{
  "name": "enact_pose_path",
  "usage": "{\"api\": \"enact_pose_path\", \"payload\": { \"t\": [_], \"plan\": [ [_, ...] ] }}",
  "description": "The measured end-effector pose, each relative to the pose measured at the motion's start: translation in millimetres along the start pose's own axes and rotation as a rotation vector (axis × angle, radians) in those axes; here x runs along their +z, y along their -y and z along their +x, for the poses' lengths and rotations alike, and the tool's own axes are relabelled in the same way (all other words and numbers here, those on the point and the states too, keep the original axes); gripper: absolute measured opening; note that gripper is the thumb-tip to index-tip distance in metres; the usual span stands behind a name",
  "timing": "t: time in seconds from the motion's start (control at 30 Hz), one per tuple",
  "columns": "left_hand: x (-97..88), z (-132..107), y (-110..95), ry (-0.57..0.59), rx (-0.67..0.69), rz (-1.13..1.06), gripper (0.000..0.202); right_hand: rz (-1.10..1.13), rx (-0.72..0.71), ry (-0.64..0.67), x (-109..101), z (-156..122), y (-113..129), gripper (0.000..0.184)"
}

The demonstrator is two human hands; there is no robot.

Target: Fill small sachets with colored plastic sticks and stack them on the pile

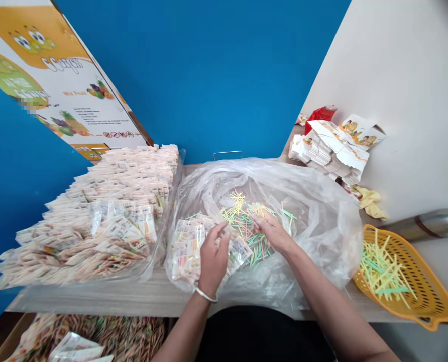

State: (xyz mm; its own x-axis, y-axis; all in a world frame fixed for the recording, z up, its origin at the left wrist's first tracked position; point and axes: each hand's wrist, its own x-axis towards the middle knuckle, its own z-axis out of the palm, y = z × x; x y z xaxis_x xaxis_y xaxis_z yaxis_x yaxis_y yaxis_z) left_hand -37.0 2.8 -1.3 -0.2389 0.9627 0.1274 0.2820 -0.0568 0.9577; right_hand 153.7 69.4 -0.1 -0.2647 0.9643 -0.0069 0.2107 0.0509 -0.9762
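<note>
A large clear plastic bag (314, 221) lies open on the wooden table (107, 296), holding several thin yellow, green and pink sticks (246, 216) and small printed sachets (186, 246). My left hand (212, 259), a bangle on its wrist, is inside the bag with fingers curled and pinched on a sachet at the edge of the sachet heap. My right hand (272, 231) reaches in from the right, fingers bent into the pile of sticks, pinching among them; what it holds I cannot make out.
A big heap of packed sachets (103, 211) fills a clear bag at left. An orange basket (431, 296) with several sticks sits at right. Folded cartons (329, 148) are stacked at the back right. A printed carton (58, 75) leans on the blue wall.
</note>
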Motion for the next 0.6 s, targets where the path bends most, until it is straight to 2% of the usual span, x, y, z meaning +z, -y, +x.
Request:
{"api": "enact_pose_path", "payload": {
  "t": [0.1,0.2,0.23,0.3,0.37,0.4,0.47,0.53,0.6],
  "plan": [
    [33.3,11.1,-13.5,0.186,-0.205,-0.321,0.039,0.211,0.107,0.054,14.1,-10.6,0.2,0.037],
    [52.2,16.7,-23.1,0.340,-0.197,-0.440,0.040,0.248,0.177,0.055,25.6,-17.2,-4.7,0.041],
    [56.0,16.2,-25.3,0.335,-0.176,-0.454,0.040,0.267,0.180,0.027,27.7,-18.3,-6.1,0.043],
    [62.7,12.1,-28.1,0.207,-0.192,-0.526,0.039,0.310,0.146,-0.075,29.3,-19.5,-6.7,0.046],
    [71.0,5.8,-28.9,0.089,-0.345,-0.697,0.042,0.301,0.067,-0.196,28.6,-19.8,-5.1,0.048],
    [75.8,2.8,-28.9,0.093,-0.446,-0.807,0.046,0.262,0.021,-0.243,28.0,-19.7,-4.1,0.048],
    [85.7,-1.5,-29.3,0.174,-0.598,-1.003,0.054,0.133,-0.076,-0.299,26.9,-19.5,-3.0,0.044],
    [93.5,-2.9,-30.6,0.217,-0.627,-1.115,0.054,0.013,-0.149,-0.345,26.2,-19.2,-4.4,0.035],
    [97.7,-1.7,-32.8,0.199,-0.617,-1.163,0.051,-0.067,-0.177,-0.367,25.8,-18.7,-7.8,0.028]
  ]
}}
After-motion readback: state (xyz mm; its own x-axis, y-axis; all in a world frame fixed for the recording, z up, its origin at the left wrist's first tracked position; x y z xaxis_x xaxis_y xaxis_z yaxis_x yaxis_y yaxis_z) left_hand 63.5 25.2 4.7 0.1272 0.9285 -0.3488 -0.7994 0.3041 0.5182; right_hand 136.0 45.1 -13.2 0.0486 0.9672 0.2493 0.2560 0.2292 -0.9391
